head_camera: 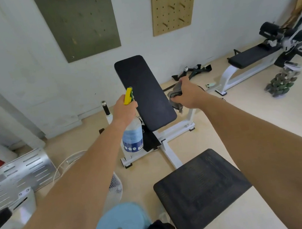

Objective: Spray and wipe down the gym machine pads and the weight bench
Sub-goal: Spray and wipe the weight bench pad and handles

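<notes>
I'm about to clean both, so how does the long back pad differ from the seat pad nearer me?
The back pad is long, narrow and tilted upward; the seat pad is wider, squarish and roughly level. The back pad looks smooth; the seat pad shows ridged lines. Both are black on one white frame.

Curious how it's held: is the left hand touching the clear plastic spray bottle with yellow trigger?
Touching. Head view: left hand grips the spray bottle below its trigger.
</notes>
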{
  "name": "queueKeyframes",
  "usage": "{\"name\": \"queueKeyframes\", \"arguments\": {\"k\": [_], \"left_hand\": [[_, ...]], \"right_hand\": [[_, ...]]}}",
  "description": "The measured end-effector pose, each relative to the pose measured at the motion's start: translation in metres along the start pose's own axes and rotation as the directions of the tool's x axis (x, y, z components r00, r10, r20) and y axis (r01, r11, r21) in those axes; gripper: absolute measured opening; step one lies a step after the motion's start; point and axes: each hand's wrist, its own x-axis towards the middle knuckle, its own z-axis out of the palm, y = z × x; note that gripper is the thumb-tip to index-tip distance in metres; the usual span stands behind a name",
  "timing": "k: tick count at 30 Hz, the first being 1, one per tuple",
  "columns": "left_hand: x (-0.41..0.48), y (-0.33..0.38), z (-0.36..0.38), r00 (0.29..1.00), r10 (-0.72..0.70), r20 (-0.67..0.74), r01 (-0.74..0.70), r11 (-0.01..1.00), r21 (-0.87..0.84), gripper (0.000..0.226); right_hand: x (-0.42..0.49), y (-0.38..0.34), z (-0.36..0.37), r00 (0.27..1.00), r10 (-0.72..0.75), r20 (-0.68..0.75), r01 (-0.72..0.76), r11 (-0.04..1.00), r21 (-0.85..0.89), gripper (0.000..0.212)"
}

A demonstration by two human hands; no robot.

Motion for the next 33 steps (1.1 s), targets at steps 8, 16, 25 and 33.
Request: {"name": "queueKeyframes", "arguments": {"k": [8,16,25,33], "left_hand": [[0.153,-0.014,0.009,0.997,-0.050,-0.054,0.048,0.998,-0.028,0.010],[0.270,-0.010,0.026,0.995,-0.093,-0.038,0.094,0.995,0.016,0.003],[0.369,-0.017,0.071,0.970,-0.244,-0.010,0.238,0.956,-0.169,0.020],[0.489,-0.036,0.142,0.941,-0.330,-0.069,0.311,0.930,-0.197,0.024]], "right_hand": [[0.166,-0.032,0.021,0.985,-0.057,0.166,0.087,0.979,-0.182,0.050],[0.280,-0.015,0.010,0.979,-0.040,0.202,0.076,0.982,-0.174,0.053],[0.397,0.011,0.000,0.986,-0.014,0.163,0.031,0.994,-0.103,0.044],[0.559,0.071,0.018,0.961,-0.102,0.257,0.142,0.979,-0.144,0.032]]}}
